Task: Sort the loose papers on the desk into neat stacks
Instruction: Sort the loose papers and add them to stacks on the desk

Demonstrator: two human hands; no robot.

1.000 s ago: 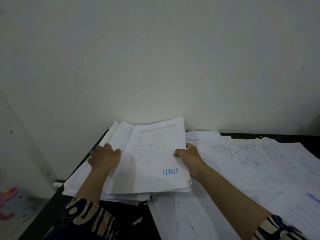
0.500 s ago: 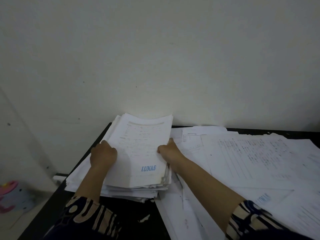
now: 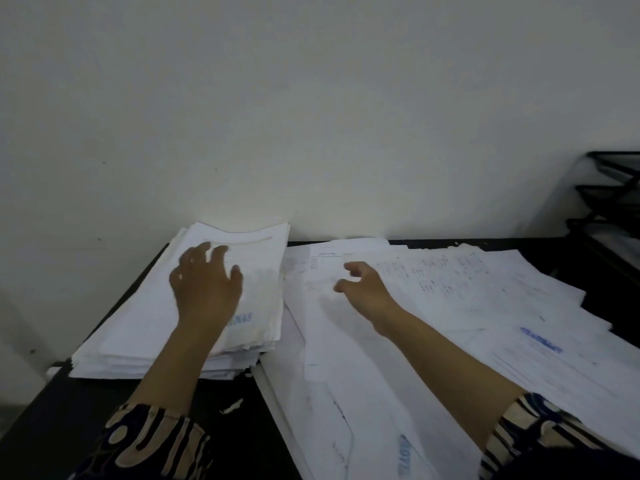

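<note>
Resting under the left hand [image 3: 204, 289] (fingers spread): the paper stack [image 3: 138, 327].

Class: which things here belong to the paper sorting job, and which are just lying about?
Part of the job: stacked papers under the left hand; loose papers by the right hand.

Lying about: black tray rack; paper scrap; desk.

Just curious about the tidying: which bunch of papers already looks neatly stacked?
The stack at the desk's left corner, under the left hand. Its sheets are piled together; the papers to the right lie spread and overlapping.
</note>
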